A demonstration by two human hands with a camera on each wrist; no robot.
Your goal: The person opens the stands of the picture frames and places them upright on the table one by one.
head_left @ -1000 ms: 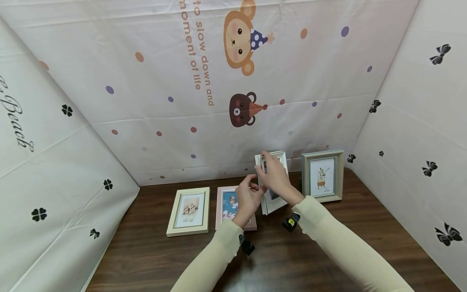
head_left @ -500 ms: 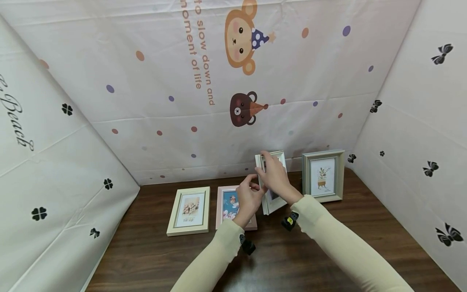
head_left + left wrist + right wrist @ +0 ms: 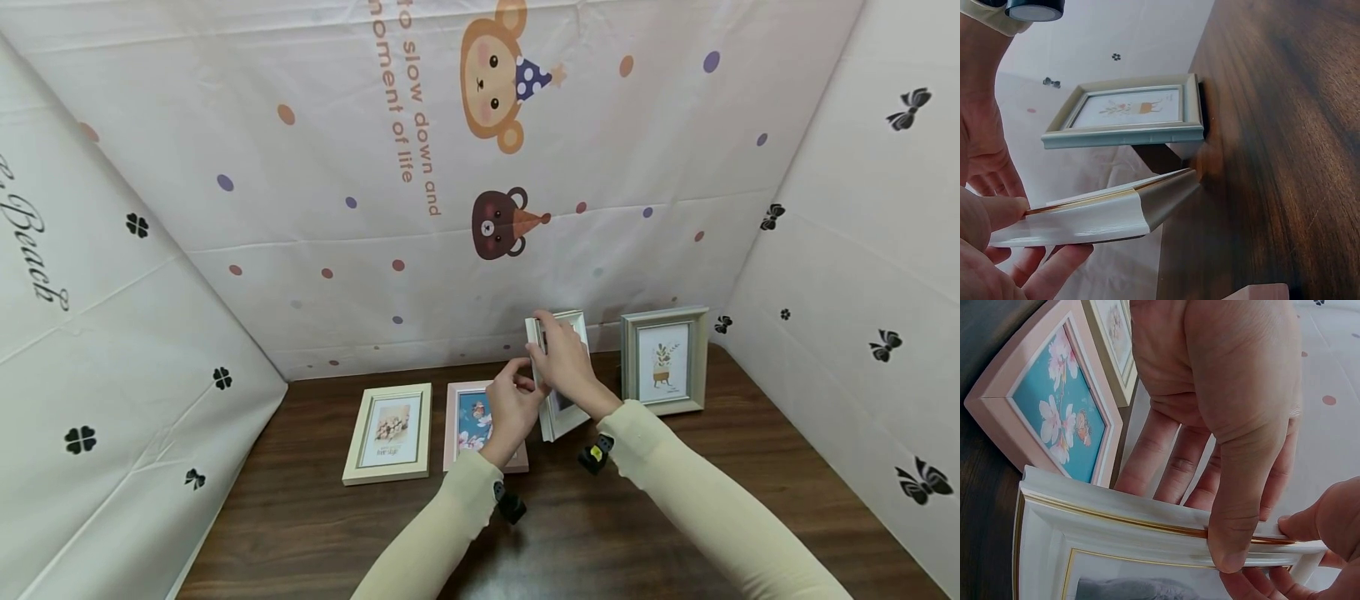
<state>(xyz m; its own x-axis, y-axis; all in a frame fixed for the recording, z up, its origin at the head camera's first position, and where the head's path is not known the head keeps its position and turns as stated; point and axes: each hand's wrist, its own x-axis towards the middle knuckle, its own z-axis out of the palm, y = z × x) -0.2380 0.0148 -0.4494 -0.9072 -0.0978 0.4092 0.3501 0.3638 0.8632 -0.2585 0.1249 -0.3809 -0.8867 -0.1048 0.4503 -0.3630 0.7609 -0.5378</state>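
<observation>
- Left hand: thumb and fingers clamped on the left edge of a white rectangular picture frame with gold trim lines, thumb on the near side, fingers behind.
- Right hand: reaching across the frame's front from the right, thumb and fingers clamped on the same left edge, higher up.
- The white frame stands tilted right of centre, toward the far side of the dark brown wood-grain table.
- Just left of it, a pink rectangular frame with a blue floral picture lies on the table, partly covered by the left hand in the head view.
- Farther left lies a cream rectangular frame with a bouquet picture.
- To the right stands a grey-green rectangular frame with a potted-plant picture, apart from the white one.
</observation>
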